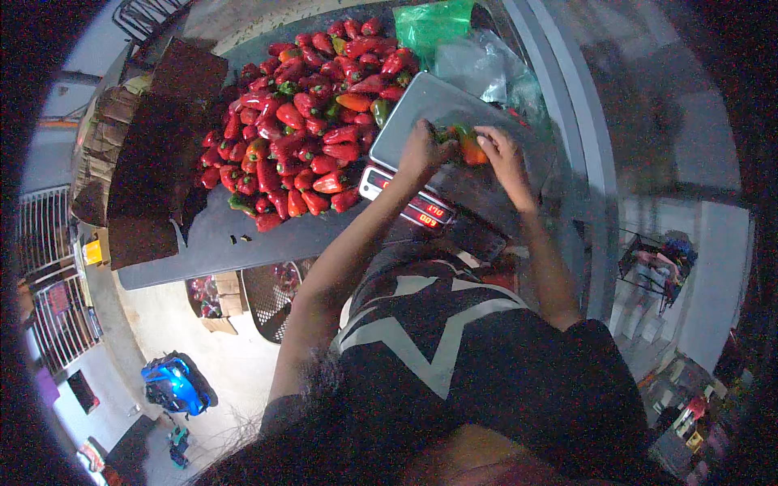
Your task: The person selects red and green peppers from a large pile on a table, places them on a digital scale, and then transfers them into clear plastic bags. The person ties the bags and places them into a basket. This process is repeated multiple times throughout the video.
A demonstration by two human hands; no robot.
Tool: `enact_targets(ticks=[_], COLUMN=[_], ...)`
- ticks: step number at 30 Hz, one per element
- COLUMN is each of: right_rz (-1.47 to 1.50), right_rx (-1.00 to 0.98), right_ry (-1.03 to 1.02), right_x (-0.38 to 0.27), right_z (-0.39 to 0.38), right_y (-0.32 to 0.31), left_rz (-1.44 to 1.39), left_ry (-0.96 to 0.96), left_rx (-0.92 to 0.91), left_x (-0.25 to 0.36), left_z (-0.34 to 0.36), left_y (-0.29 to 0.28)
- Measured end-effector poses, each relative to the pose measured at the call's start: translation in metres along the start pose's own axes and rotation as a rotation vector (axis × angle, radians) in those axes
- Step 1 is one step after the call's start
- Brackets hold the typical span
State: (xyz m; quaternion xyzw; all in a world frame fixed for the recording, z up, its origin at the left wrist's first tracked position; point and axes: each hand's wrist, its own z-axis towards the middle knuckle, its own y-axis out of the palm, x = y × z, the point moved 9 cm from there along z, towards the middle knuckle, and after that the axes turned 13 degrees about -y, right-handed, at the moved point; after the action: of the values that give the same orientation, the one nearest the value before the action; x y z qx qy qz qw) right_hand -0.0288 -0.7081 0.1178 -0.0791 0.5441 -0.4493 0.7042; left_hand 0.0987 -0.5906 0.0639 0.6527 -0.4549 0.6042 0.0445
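Observation:
Between my two hands is an orange and green pepper [470, 149], over the near right part of the weighing scale's flat grey platform [421, 101]. My left hand [425, 151] is closed at the pepper's left side, its fingertips partly hidden. On the other side, the fingers of my right hand [504, 158] press against the pepper. The scale's lit red display [425, 212] faces me below my left wrist. To the left of the platform spreads a large heap of mostly red peppers [288, 130], a few of them orange or green.
Clear plastic bags [474, 65] and a green plastic bag [433, 23] lie beyond the scale. An open cardboard box [154, 154] stands at the dark table's [267, 247] left end. Below the table edge sits a dark perforated crate [271, 304]. A blue bag-like object [177, 383] rests on the floor.

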Motion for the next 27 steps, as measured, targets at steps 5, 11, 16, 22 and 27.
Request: enact_targets(ticks=[5, 11, 16, 22, 27], right_rz=[-0.01, -0.625, -0.873, -0.684, -0.521], right_rx=[0.083, -0.255, -0.42, -0.301, -0.161], right_ry=[-0.108, -0.236, -0.279, -0.258, -0.183], right_x=[0.049, 0.15, 0.218, 0.255, 0.269], right_z=[0.061, 0.152, 0.162, 0.173, 0.183], right_y=[-0.024, 0.02, 0.072, 0.077, 0.057], left_rz=[0.181, -0.046, -0.242, -0.307, -0.345], left_ry=[-0.05, -0.164, -0.292, -0.424, -0.44], left_rx=[0.009, -0.065, 0.076, 0.23, 0.239], left_x=[0.002, -0.014, -0.056, -0.1, -0.121], left_z=[-0.012, -0.025, -0.061, -0.108, -0.123], left_y=[-0.025, -0.059, -0.127, -0.175, -0.173])
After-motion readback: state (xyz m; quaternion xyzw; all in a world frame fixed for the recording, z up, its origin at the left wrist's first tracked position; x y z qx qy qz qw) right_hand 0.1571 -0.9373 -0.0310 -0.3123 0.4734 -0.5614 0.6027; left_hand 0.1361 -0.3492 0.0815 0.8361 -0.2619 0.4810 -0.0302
